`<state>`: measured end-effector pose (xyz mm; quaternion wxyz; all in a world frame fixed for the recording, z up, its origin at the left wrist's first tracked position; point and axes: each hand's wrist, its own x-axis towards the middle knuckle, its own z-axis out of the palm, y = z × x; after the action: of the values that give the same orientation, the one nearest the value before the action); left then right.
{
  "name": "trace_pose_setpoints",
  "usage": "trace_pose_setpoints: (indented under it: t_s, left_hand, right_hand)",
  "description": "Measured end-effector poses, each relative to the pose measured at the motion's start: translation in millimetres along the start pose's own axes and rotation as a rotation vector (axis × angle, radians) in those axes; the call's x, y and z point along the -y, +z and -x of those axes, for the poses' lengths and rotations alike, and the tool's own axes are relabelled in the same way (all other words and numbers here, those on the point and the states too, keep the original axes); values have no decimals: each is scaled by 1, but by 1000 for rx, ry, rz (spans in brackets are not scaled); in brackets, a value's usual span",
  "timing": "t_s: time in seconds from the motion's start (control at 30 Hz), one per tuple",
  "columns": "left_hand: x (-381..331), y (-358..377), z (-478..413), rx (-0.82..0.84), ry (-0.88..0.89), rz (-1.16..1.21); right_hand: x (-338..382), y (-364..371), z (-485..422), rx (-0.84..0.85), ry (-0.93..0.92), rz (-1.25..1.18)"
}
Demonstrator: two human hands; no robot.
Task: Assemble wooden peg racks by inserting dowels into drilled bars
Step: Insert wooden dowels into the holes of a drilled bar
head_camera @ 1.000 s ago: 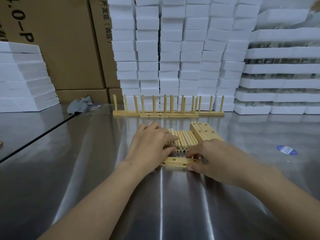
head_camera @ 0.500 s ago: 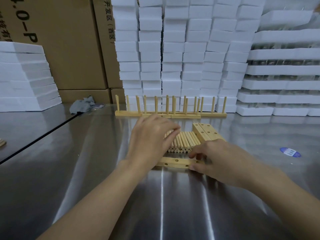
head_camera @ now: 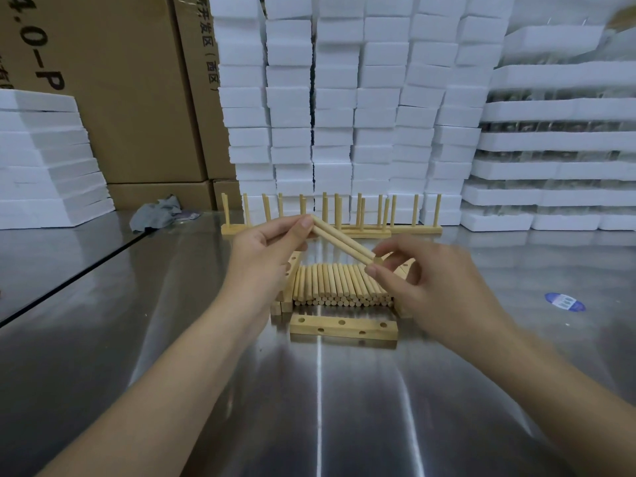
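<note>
Two wooden dowels (head_camera: 339, 239) are held in the air above the table, slanting down to the right. My left hand (head_camera: 266, 249) pinches their upper ends. My right hand (head_camera: 418, 280) pinches their lower ends between thumb and forefinger. Under them lies a row of loose dowels (head_camera: 335, 285). In front of that row a drilled bar (head_camera: 344, 328) with several holes lies flat on the metal table (head_camera: 320, 407). More drilled bars (head_camera: 290, 273) sit beside the pile, partly hidden by my hands.
Finished peg racks (head_camera: 330, 222) stand in a line at the back. Behind them rise stacks of white foam blocks (head_camera: 344, 98) and cardboard boxes (head_camera: 120, 98). A grey rag (head_camera: 155, 213) lies at the back left, a blue sticker (head_camera: 564, 301) at the right.
My left hand has lifted two dowels off the pile. My right hand has let go of the drilled bar and risen to take the dowels' lower ends.
</note>
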<state>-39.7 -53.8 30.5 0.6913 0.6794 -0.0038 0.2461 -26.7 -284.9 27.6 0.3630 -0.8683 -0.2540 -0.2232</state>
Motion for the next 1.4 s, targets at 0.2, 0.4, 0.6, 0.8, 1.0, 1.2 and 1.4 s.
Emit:
trace_pose_setpoints:
  t_s: [0.2,0.4,0.6,0.8,1.0,1.2,1.4]
  left_hand:
    - [1,0,1,10,-69,67]
    - [2,3,3,22,-80,96]
    - [0,4,5,24,-57,68]
    - [-3,7,10,140,-113,198]
    - [-3,12,17,194,-118,173]
    - [-2,10,17,239,-110,91]
    - [-3,15,21,247,-126,37]
  right_hand:
    - [1,1,1,-85,-82,-62]
    - [0,3,0,-77,-9,-183]
    - [6,0,-1,-1,122,-432]
    - [3,4,-4,39,305,-657]
    - [3,9,-2,140,354,-814]
    - [3,9,-2,229,336,-817]
    - [11,11,2,343,314,-769]
